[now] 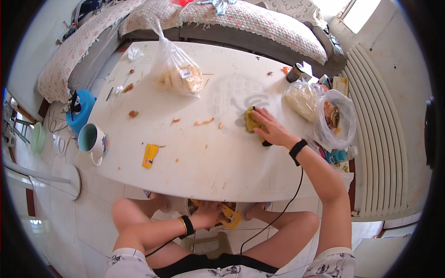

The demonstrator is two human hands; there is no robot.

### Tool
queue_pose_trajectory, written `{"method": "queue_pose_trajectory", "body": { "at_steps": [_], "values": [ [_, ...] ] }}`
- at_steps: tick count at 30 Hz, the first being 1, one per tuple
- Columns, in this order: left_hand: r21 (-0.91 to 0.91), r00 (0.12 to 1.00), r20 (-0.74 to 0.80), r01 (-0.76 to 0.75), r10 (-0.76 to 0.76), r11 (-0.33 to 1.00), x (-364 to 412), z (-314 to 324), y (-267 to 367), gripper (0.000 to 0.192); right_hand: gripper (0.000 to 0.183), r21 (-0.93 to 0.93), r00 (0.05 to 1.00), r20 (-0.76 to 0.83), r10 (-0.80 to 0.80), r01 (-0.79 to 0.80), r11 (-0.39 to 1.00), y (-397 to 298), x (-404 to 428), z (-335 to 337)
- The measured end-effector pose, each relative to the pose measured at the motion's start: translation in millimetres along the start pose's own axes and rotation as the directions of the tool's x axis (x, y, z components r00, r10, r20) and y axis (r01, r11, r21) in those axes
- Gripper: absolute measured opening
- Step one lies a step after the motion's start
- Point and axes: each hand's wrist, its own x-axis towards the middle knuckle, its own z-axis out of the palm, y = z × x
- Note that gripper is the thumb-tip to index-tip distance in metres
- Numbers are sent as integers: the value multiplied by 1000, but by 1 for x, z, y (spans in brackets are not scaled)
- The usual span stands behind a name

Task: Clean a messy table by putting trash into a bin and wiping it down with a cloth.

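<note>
My right hand (273, 128) lies over a yellow-green cloth (251, 120) with dark edges, pressing it on the white table (194, 166). Wet smears mark the tabletop beside the cloth. Below the table's near edge, between my knees, my left hand (207, 213) is at the mouth of a waste bin (190, 205). A yellow packet (231, 217) sticks out by its fingers; whether they grip it cannot be seen. On the table near me lies another yellow packet (151, 156). Food scraps (204, 121) are scattered across the middle.
A tied clear bag of food (179, 76) stands toward the back. At the right are a bag of pale food (301, 99), a plastic-lined bowl of scraps (335, 118), a dark jar (294, 72) and a blue-capped bottle (336, 156). A mug (92, 141) sits at the left edge.
</note>
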Motion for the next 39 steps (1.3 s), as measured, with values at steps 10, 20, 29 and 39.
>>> {"method": "queue_pose_trajectory", "body": {
  "at_steps": [10, 20, 29, 39],
  "values": [
    [66, 993, -34, -114, 117, 991, -4, -36, 19, 54, 57, 311, 959, 163, -234, 175, 934, -57, -26, 26],
    [30, 995, -29, -94, 94, 995, 0, -24, 13, 42, 33, -66, 894, -441, 78, -119, 991, 123, 140, -24],
    [-85, 977, -185, -122, 104, 989, 14, -17, 10, 43, 12, -156, 848, -437, 299, -399, 904, 239, 174, 5],
    [-39, 977, -15, -213, 213, 976, 5, -42, 21, 40, 12, -209, 964, -130, 233, -257, 944, 78, 10, -33]
  ]
}}
